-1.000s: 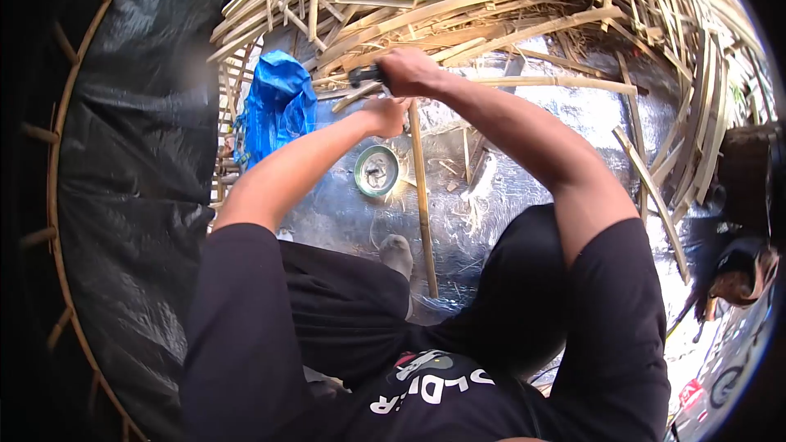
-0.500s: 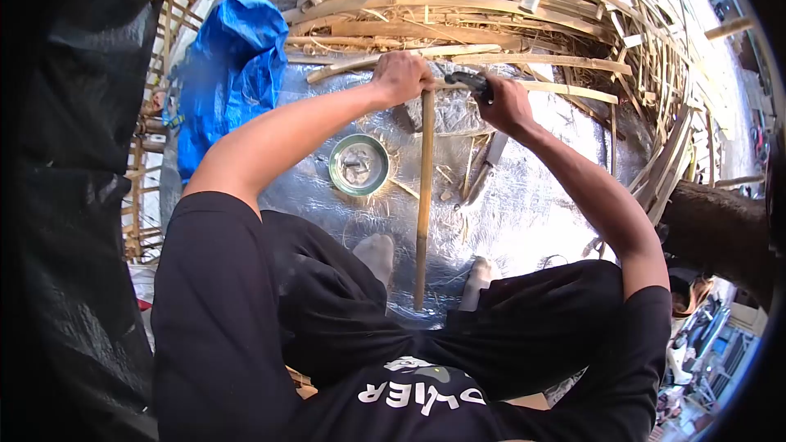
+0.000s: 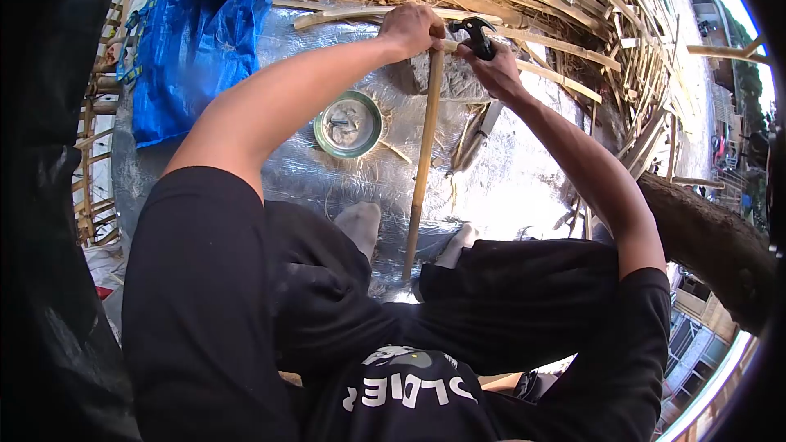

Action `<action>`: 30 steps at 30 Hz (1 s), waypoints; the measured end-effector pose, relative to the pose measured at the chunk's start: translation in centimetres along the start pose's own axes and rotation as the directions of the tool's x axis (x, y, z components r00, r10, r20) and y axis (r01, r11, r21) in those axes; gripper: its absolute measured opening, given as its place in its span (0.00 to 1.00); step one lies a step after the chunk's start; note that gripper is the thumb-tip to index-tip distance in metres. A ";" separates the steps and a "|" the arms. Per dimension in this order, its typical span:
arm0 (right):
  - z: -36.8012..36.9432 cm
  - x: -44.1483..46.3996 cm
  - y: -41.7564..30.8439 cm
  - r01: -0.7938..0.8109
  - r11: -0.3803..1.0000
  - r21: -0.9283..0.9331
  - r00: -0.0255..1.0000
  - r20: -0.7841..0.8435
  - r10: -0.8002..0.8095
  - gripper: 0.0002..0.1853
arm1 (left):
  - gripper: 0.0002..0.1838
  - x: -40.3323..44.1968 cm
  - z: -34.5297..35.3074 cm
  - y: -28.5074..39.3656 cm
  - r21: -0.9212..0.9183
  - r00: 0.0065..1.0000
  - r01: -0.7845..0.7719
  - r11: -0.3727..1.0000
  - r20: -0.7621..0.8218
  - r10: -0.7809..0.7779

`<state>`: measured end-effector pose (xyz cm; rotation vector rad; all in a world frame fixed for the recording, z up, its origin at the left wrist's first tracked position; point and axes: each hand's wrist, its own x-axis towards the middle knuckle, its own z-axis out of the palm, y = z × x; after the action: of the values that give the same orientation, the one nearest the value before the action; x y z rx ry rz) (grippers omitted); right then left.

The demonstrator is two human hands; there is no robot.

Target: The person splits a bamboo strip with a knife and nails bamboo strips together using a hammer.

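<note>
Grasping the hammer [image 3: 477, 37], the right hand [image 3: 496, 72] sits beside the left [image 3: 412, 30], which curls at the stick's [image 3: 423, 160] top, its exact hold hidden. The stick slants down between the feet [image 3: 359, 226].

A black T-shirt [image 3: 385, 419] with white lettering [image 3: 396, 389] tops black trousers [image 3: 524, 278] and, apparently, pale socks [image 3: 359, 225].

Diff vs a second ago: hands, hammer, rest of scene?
The right hand moved from beyond the left hand to its right side, carrying the hammer; the hammer was not let go. The right leg swung outward, baring the right foot. The camera view shifted too. Unchanged: left hand near the top of the bamboo pole, green-rimmed bowl and blue bag in place.
</note>
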<state>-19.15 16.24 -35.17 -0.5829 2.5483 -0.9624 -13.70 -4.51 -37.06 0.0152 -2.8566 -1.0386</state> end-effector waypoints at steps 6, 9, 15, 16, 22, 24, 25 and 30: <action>0.7 1.2 -1.7 -0.056 0.984 0.171 0.998 0.046 0.048 0.20 | 0.14 -0.8 1.8 -1.4 -0.055 0.995 -0.054 0.997 -0.090 0.049; 1.5 1.6 -0.9 -0.050 0.979 0.198 0.999 0.020 0.047 0.20 | 0.13 -0.9 2.0 -2.3 -0.135 0.984 -0.151 0.979 -0.117 0.136; 1.3 1.6 -1.1 -0.103 0.953 0.285 0.992 0.101 0.077 0.17 | 0.15 -1.6 0.9 -3.1 -0.314 0.968 -0.252 0.915 -0.085 0.238; 1.3 1.6 -1.1 -0.102 0.947 0.304 0.991 0.114 0.070 0.17 | 0.15 -1.6 0.8 -3.2 -0.288 0.952 -0.307 0.907 -0.101 0.290; 0.1 1.8 -0.6 -0.107 0.890 0.443 0.980 0.197 0.020 0.17 | 0.09 -1.6 0.2 -3.0 -0.015 0.877 -0.478 0.878 -0.057 0.476; -0.6 2.3 -0.3 -0.105 0.919 0.379 0.982 0.184 0.037 0.19 | 0.09 -1.9 -0.1 -2.9 0.043 0.837 -0.545 0.837 -0.038 0.547; -1.2 2.5 -0.1 -0.085 0.938 0.336 0.977 0.213 0.012 0.19 | 0.09 -1.9 -0.2 -2.8 0.048 0.837 -0.544 0.838 -0.041 0.546; -2.4 3.1 -1.3 -0.002 0.998 0.066 0.956 0.294 -0.017 0.16 | 0.09 -1.8 -0.3 -2.5 0.081 0.890 -0.454 0.887 0.073 0.449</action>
<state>-22.55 15.15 -33.15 -0.6639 2.2444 -0.8842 -11.96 -6.54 -38.67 -0.6489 -2.7433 -0.8100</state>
